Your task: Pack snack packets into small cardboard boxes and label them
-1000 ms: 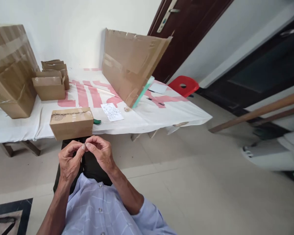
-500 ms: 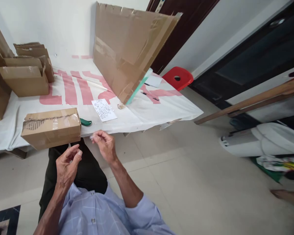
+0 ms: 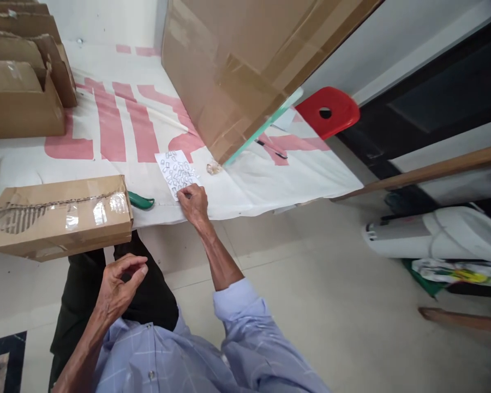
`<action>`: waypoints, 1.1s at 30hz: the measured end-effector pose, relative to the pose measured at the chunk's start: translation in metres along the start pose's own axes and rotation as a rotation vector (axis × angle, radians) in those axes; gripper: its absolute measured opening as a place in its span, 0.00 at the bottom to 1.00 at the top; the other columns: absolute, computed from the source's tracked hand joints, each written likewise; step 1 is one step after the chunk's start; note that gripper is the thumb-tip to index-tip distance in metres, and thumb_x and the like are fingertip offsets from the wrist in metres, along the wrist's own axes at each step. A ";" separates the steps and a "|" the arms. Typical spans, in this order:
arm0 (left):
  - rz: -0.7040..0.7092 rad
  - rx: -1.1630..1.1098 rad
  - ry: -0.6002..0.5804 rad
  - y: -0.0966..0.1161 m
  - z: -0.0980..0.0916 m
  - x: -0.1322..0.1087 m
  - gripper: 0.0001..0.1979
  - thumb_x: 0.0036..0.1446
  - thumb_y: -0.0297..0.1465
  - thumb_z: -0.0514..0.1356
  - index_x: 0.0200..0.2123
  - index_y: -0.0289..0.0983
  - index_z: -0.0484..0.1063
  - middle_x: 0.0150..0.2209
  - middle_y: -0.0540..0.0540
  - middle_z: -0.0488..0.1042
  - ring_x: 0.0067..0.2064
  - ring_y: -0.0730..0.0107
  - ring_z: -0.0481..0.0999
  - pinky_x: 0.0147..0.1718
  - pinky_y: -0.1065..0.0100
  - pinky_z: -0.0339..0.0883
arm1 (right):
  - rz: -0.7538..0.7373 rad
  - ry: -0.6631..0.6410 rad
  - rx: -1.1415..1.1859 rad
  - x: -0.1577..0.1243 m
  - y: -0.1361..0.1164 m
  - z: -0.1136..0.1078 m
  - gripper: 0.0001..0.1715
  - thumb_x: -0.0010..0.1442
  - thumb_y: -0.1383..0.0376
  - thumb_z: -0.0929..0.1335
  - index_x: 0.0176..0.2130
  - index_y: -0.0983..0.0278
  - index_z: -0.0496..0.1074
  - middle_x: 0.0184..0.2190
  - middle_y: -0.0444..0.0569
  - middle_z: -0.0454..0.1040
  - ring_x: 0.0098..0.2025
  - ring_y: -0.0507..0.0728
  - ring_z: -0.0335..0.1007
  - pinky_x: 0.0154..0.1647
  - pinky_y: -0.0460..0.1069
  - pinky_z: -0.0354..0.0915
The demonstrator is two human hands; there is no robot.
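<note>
My right hand (image 3: 194, 204) reaches over the table's front edge, its fingertips pressed together on the lower corner of a white sheet (image 3: 175, 169) with small drawn shapes. Whatever those fingers may pinch is too small to make out. My left hand (image 3: 120, 281) hovers above my lap, fingers curved, with a gap between thumb and index finger and nothing visible in it. A taped cardboard box (image 3: 65, 215) lies at the front edge, left of a green-handled tool (image 3: 141, 201). A small crumpled clear piece (image 3: 214, 168) rests right of the sheet.
A large upright cardboard panel (image 3: 237, 71) stands at the back, with a pen (image 3: 272, 149) to its right. Open cardboard boxes (image 3: 22, 103) stand at the back left. A red stool (image 3: 333, 112) is beyond the table's right end. A white cylinder (image 3: 433, 232) lies farther right.
My right hand has moved forward and right, from beside the box to the sheet. My left hand has shifted slightly right, its thumb and index finger still curved. The view is closer to the table.
</note>
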State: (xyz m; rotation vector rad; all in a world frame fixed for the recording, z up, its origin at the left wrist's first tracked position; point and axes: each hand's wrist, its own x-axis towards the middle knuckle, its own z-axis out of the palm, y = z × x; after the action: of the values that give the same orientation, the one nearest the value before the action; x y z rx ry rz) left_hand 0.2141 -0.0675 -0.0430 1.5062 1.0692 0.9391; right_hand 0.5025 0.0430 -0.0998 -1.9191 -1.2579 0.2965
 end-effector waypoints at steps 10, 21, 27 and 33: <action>-0.061 0.059 0.141 -0.013 -0.041 -0.021 0.09 0.58 0.39 0.71 0.37 0.41 0.86 0.33 0.47 0.83 0.30 0.68 0.79 0.30 0.68 0.75 | 0.030 0.030 -0.134 0.003 0.009 0.008 0.07 0.57 0.63 0.70 0.38 0.59 0.74 0.40 0.50 0.78 0.45 0.62 0.69 0.53 0.59 0.67; -0.018 0.289 0.836 -0.026 -0.148 -0.033 0.23 0.48 0.44 0.73 0.45 0.40 0.78 0.41 0.47 0.78 0.42 0.61 0.79 0.38 0.61 0.76 | -0.019 0.123 0.025 -0.009 -0.014 -0.005 0.13 0.63 0.63 0.63 0.42 0.64 0.75 0.45 0.57 0.76 0.47 0.62 0.71 0.57 0.59 0.68; 0.011 0.405 0.692 -0.036 -0.154 -0.005 0.23 0.45 0.40 0.67 0.46 0.38 0.78 0.47 0.42 0.78 0.44 0.58 0.79 0.32 0.65 0.75 | -0.114 -0.092 0.621 -0.042 -0.082 0.005 0.31 0.64 0.43 0.71 0.54 0.62 0.77 0.52 0.56 0.80 0.50 0.60 0.75 0.50 0.55 0.74; -0.018 0.189 0.651 -0.034 -0.131 -0.014 0.31 0.47 0.39 0.70 0.55 0.39 0.75 0.56 0.36 0.78 0.52 0.53 0.81 0.39 0.63 0.77 | -0.140 -0.295 0.853 -0.073 -0.149 0.031 0.39 0.59 0.42 0.75 0.61 0.59 0.76 0.61 0.56 0.79 0.61 0.63 0.75 0.64 0.59 0.70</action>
State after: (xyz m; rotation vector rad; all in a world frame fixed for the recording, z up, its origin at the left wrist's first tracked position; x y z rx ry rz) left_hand 0.0816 -0.0401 -0.0541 1.3606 1.6667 1.3966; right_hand 0.3518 0.0232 -0.0276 -1.0751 -1.1701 0.9030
